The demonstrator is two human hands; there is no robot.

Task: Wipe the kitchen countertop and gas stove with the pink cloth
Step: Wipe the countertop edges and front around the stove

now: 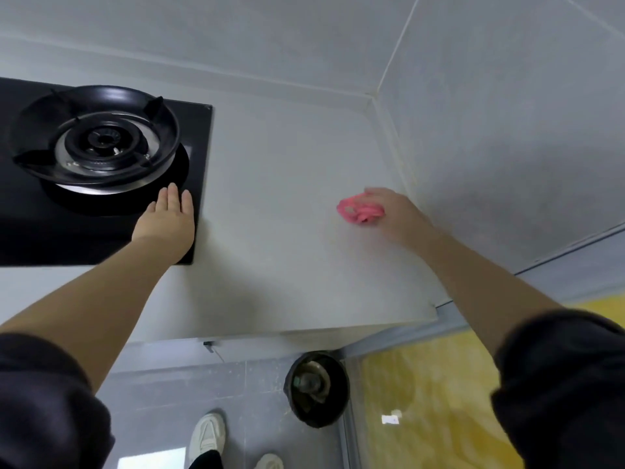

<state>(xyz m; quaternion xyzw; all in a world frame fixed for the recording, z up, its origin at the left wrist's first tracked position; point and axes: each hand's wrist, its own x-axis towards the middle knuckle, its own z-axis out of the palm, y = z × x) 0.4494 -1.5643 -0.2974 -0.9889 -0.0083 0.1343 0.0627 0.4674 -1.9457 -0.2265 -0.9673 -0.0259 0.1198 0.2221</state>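
Clenching the bunched pink cloth (360,209), the right grip (397,211) presses it on the surface (287,238); the gas stove (33,228) lies at nine o'clock, under the flat, released left grip (169,220).

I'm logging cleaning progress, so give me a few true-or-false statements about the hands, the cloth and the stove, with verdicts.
1. The right hand grips the pink cloth on the countertop. True.
2. The left hand also holds the cloth. False: it rests flat on the gas stove, on its black top.
3. A pot stands on the burner. False: the burner is bare.
4. The cloth lies to the right of the stove. True.
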